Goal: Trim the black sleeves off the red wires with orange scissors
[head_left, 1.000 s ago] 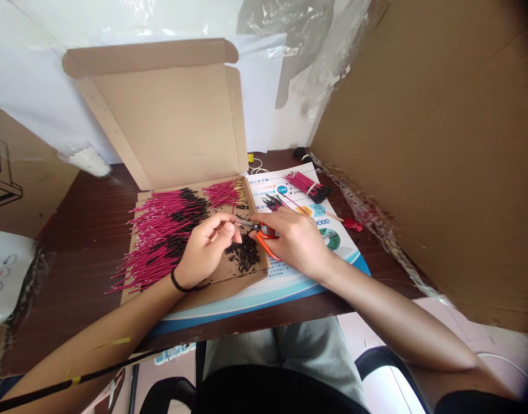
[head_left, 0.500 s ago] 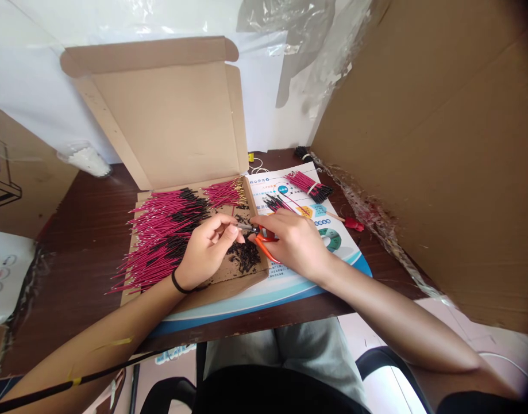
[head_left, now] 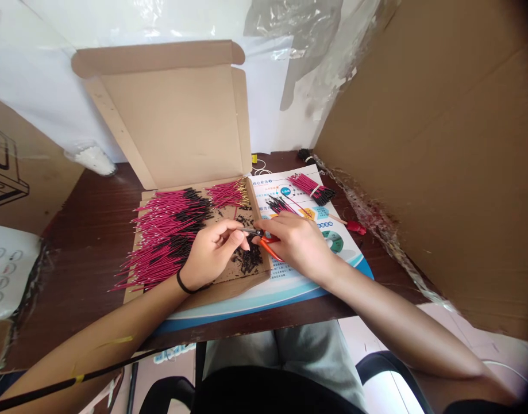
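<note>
Now the left hand pinches a short wire between thumb and fingertips, its long axis running rightward into the blades of orange-handled snips clenched in the right hand. It lies more level than a second ago; whether the blades grip it, I cannot tell.

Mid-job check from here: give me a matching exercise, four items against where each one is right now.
Items:
1. orange-handled scissors
2. black wristband
3. banded wire bundle
4. black clippings

Places:
A. on the printed sheet
B. inside the cardboard box
C. in the right hand
D. on the left wrist

Pairs: 1-C, 2-D, 3-A, 4-B
</note>
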Demonstrator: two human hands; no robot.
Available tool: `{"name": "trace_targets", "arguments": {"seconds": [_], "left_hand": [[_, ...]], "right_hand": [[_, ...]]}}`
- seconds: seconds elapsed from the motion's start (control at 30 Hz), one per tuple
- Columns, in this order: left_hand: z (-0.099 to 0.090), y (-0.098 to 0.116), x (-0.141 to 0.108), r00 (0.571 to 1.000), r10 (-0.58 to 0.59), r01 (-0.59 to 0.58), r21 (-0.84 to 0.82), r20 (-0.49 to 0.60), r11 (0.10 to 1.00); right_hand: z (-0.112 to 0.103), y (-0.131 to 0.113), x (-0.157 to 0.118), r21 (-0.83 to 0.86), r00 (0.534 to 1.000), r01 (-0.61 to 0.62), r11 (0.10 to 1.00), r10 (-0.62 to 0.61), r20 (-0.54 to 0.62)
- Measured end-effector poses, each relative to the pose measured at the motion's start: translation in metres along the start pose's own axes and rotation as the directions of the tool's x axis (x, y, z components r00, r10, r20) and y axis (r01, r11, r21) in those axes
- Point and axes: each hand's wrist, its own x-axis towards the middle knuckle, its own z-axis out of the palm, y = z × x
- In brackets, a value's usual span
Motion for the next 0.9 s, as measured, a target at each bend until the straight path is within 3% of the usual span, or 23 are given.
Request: {"name": "trace_targets", "arguments": {"seconds": [0.1, 0.43, 0.9], "left_hand": [[0.0002, -0.0006, -0.0001, 1.000, -0.013, 0.013, -0.011, 0.004, 1.000], [0.0005, -0.0042, 0.0011, 1.000, -0.022, 0.024, -0.065, 0.019, 0.998], [-0.0013, -0.0002, 0.0000, 0.998, 0.026, -0.028, 0.049, 0.052, 0.998]], "right_hand": [[0.0014, 0.0007, -0.0011, -0.028, 1.000, -0.005, 1.000, 0.005, 0.003], [0.0014, 0.0010, 0.0015, 0.066, 0.988, -0.005, 0.998, 0.016, -0.156], [-0.0007, 0.0025, 0.0006, 0.098, 0.998, 0.033, 0.995, -0.027, -0.064]]}}
